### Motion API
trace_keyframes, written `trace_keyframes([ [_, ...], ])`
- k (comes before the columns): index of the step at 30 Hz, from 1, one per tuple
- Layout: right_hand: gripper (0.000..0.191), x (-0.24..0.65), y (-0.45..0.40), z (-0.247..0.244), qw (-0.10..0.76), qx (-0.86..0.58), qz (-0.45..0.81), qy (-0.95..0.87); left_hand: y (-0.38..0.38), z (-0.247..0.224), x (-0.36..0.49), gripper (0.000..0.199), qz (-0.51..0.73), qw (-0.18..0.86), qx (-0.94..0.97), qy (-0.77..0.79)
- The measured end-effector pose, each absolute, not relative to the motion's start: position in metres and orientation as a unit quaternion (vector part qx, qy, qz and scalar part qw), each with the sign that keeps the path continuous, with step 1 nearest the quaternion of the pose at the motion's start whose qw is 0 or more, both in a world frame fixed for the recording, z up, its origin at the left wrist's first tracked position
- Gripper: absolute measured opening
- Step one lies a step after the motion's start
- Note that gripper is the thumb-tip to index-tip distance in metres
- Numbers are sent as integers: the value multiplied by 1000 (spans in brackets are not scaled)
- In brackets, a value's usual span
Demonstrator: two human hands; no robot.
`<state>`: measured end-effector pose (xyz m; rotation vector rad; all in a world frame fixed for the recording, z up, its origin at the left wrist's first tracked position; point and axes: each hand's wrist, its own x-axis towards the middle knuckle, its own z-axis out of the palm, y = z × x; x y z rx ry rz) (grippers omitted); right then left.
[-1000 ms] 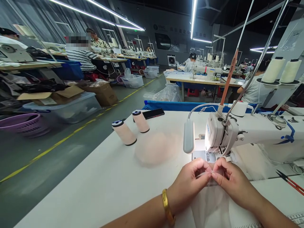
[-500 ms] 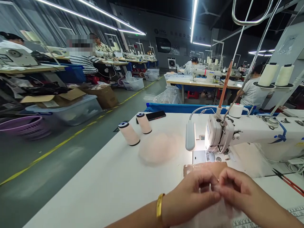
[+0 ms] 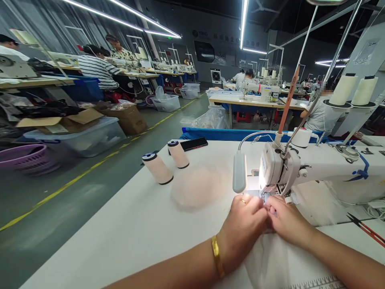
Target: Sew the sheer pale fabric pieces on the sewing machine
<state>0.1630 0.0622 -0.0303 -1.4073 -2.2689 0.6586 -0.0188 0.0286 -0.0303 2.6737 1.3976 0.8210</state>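
Observation:
Both my hands are close together at the needle of a white sewing machine (image 3: 272, 164). My left hand (image 3: 245, 220), with a ring and a gold bangle, has its fingers closed on a sheer pale fabric (image 3: 267, 257). Facing it, my right hand (image 3: 285, 218) pinches the same fabric just below the presser foot. The fabric hangs down from the fingers over the table's front. Its edge at the needle is hidden by my fingers. Left of the machine lies a round pile of sheer peach fabric (image 3: 198, 188).
Two thread cones (image 3: 158, 168) and a black phone (image 3: 192, 144) are at the table's far left. A lamp (image 3: 240, 172) hangs beside the needle. Red-handled thread snips (image 3: 367, 228) lie at right, a ruler (image 3: 319, 283) in front. Co-workers sit at other machines beyond.
Both hands have moved forward from the table's front to the needle, taking the sheer fabric along. The brown piece formerly seen behind them is no longer visible. The view has shifted slightly.

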Motion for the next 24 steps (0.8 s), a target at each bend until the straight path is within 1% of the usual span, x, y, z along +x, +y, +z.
trace_keyframes([
  [2,14,165,61,-28,190,-509,236,-806,29,-34,-21,25,268,-5,880,391],
  [3,13,167,60,-27,188,-510,232,-807,29,-36,-22,27,271,-1,884,380],
  [7,14,179,55,-31,192,-484,180,-835,33,-43,-26,25,277,7,884,377],
  [12,28,187,48,-34,193,-399,111,-890,34,-43,-27,25,273,-6,882,384],
  [16,33,185,52,-35,182,-387,70,-901,33,-41,-26,16,254,10,877,408],
  [20,35,187,58,-42,209,-402,53,-890,30,-37,-25,6,226,31,871,435],
  [24,38,188,62,-49,247,-397,24,-884,30,-34,-23,11,209,21,868,449],
])
